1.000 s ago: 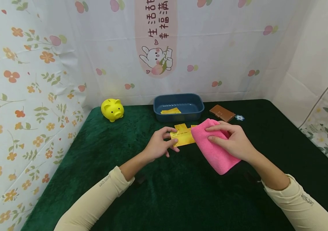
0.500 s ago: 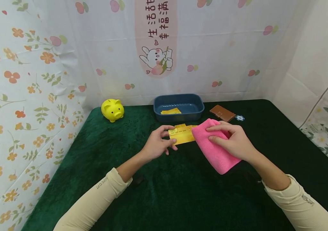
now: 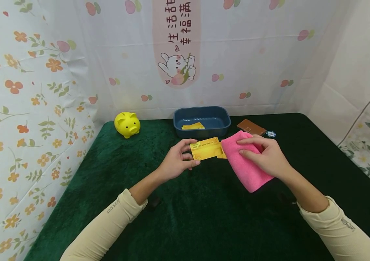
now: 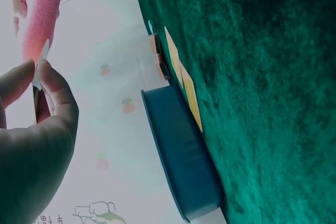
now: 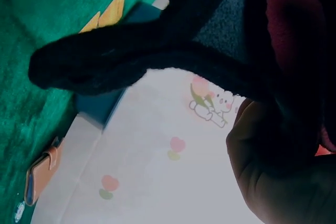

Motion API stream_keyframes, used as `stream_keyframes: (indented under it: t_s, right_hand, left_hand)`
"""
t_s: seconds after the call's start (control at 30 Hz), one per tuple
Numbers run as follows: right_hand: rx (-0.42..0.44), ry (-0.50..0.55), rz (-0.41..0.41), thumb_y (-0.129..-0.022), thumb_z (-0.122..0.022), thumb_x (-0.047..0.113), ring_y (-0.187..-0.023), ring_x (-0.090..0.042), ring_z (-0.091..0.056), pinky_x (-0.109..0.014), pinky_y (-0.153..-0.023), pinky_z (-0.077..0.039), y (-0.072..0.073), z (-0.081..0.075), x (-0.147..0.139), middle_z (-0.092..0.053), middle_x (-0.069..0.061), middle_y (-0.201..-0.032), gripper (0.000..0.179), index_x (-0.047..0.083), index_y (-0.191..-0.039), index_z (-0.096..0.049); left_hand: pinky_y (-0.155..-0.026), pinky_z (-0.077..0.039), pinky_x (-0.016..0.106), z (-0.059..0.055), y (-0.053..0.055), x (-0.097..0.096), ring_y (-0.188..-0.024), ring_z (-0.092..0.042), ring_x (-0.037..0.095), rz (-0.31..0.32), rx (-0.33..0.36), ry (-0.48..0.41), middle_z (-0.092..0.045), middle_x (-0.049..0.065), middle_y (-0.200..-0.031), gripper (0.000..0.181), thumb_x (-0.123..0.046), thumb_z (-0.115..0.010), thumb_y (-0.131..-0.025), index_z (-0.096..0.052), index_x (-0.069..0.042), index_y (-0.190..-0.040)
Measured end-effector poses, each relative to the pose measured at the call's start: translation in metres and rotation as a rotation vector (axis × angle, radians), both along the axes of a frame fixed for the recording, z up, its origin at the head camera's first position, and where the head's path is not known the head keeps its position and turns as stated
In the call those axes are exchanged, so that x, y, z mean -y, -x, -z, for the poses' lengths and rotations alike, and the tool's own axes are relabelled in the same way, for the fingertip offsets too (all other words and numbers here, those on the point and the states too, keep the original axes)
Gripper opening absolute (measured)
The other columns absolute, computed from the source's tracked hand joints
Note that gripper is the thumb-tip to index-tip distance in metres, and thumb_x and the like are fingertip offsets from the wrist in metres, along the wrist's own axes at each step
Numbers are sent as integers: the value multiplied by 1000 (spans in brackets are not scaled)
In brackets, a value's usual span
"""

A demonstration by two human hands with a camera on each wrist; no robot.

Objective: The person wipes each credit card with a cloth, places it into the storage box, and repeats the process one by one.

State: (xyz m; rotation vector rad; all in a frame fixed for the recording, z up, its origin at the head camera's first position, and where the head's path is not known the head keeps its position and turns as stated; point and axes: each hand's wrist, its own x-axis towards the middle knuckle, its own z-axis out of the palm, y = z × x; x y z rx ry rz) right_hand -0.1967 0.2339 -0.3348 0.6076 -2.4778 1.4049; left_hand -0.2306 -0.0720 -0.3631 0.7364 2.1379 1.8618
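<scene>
My left hand (image 3: 179, 160) pinches a gold-yellow bank card (image 3: 205, 148) between thumb and fingers, its row of printed digits showing in the head view. From the left wrist the card appears almost edge-on, with the left hand (image 4: 44, 114) around its near end. My right hand (image 3: 268, 154) grips a folded pink cloth (image 3: 245, 163), whose left edge comes right up to the card's right end. In the right wrist view the cloth (image 5: 94, 61) looks dark and hides much of the scene. Two more yellow cards (image 4: 191, 95) lie on the green tablecloth, partly hidden in the head view.
Behind the hands stands a blue bin (image 3: 202, 132) with yellow cards (image 3: 193, 125) inside. A brown wallet (image 3: 251, 127) and a poker chip (image 3: 271, 134) lie right of it. A yellow piggy bank (image 3: 127, 124) sits at the back left, before the curtain (image 3: 237, 54).
The left hand has raised the card slightly and tilted it, its right end now higher. The right hand has shifted the cloth a little up and to the right.
</scene>
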Motion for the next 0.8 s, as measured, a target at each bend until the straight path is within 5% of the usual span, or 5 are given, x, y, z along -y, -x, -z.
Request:
stream_keyframes:
  t_s: [0.27, 0.8]
  right_hand:
    - [74, 35, 19, -94, -68, 13, -68, -22, -66, -32, -58, -59, 0, -1, 1, -61, -14, -116, 29, 5, -122, -68]
    - [96, 51, -4, -94, -68, 9, -67, -20, -66, -31, -57, -58, 0, -1, 1, -60, -16, -120, 29, 3, -123, -67]
  left_hand:
    - [-88, -57, 36, 0, 3, 3, -104, -66, 27, 60, 6, -12, -59, 19, -132, 57, 6, -72, -86, -45, -2, -136]
    - [-88, -57, 36, 1, 0, -1, -98, -67, 25, 79, -43, -81, -64, 22, -122, 55, 7, -71, -87, -46, -1, -134]
